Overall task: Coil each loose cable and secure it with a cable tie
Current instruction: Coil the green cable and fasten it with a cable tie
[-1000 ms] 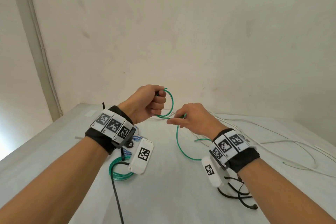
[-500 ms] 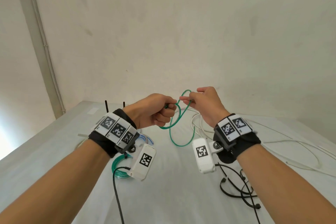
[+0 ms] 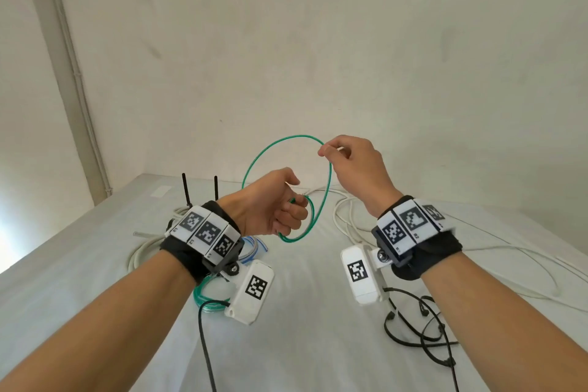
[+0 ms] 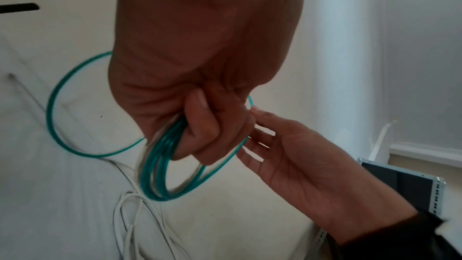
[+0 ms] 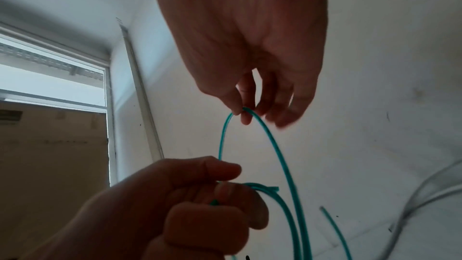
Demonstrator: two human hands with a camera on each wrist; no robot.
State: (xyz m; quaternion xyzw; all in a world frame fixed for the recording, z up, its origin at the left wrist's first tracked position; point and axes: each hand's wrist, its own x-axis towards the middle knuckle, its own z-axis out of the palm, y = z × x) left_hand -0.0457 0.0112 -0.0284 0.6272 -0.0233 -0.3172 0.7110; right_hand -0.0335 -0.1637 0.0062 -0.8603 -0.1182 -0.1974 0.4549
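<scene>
A thin green cable [image 3: 327, 188] is held in the air above the white table [image 3: 302, 344]. My left hand [image 3: 280, 207] is a fist gripping a small bundle of its loops [image 4: 160, 167] that hang below the knuckles. My right hand [image 3: 346, 159], higher and to the right, pinches the cable [image 5: 265, 135] between thumb and forefinger, pulling a large loop that arcs up and over to the left fist [image 5: 195, 195]. A green cable tail [image 4: 65, 110] curves away behind the left hand.
A finished green coil [image 3: 206, 293] and a blue-white coil [image 3: 254, 245] lie under my left wrist. Loose white cables [image 3: 350, 219] spread across the table's middle and right. A black cable tangle [image 3: 423, 328] lies near right. Two black antennas [image 3: 186, 189] stand at the back left.
My right hand has risen from table level near the left fist to well above it, drawing the green cable up into a large loop. The left fist kept holding the coil.
</scene>
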